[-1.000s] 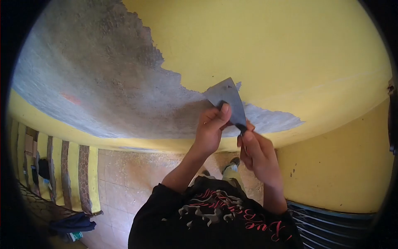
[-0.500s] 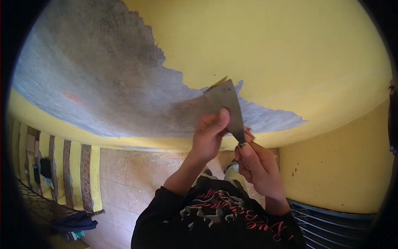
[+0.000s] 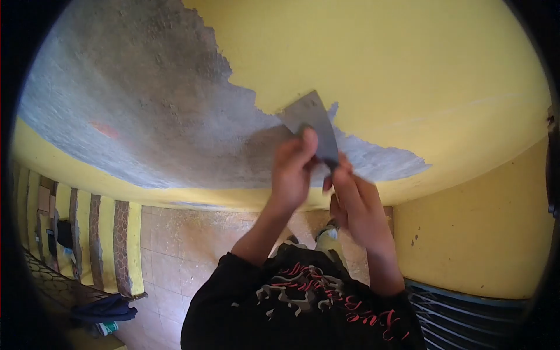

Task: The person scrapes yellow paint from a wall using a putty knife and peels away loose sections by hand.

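Note:
A metal scraper with a wide flat blade points up at the wall. My right hand is wrapped round its handle, which is mostly hidden by the fingers. My left hand grips the blade's left side, with the thumb on its face. Behind the blade, yellow paint meets a bare grey patch along a jagged edge.
Striped yellow and brown steps rise at the left, with a dark cloth near the railing. Below the wall lies a tiled floor with small flakes. A dark metal grille stands at the lower right.
Both hands and the scraper have moved up a little, nearer the jagged paint edge. The yellow piece that showed at the blade's tip no longer shows.

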A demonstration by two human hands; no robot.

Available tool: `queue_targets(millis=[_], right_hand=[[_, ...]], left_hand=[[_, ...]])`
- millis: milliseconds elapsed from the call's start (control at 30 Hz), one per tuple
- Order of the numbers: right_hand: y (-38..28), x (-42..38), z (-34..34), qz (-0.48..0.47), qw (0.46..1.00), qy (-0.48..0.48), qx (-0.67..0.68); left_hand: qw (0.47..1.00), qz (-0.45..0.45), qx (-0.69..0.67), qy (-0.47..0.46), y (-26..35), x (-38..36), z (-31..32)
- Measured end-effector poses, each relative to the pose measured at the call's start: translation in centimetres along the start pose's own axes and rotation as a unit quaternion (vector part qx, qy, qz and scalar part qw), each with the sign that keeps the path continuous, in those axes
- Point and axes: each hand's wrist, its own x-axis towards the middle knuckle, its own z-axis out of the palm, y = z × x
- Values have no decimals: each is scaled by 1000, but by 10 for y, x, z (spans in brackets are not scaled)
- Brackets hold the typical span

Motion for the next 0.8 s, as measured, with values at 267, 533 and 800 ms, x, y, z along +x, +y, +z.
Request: queue_targets(millis=[267,533,800], right_hand=[[-6,-1,-4,-6,999,-3,31],[-21,-14,3,1,1000,-21,17],[-25,-14,-4,36,999,-30,-17]], left_hand=[[998,13,54,6,10,13,-1],[998,48,29,-19,18,10,5],[1000,26,-10,-13,9,7,15]])
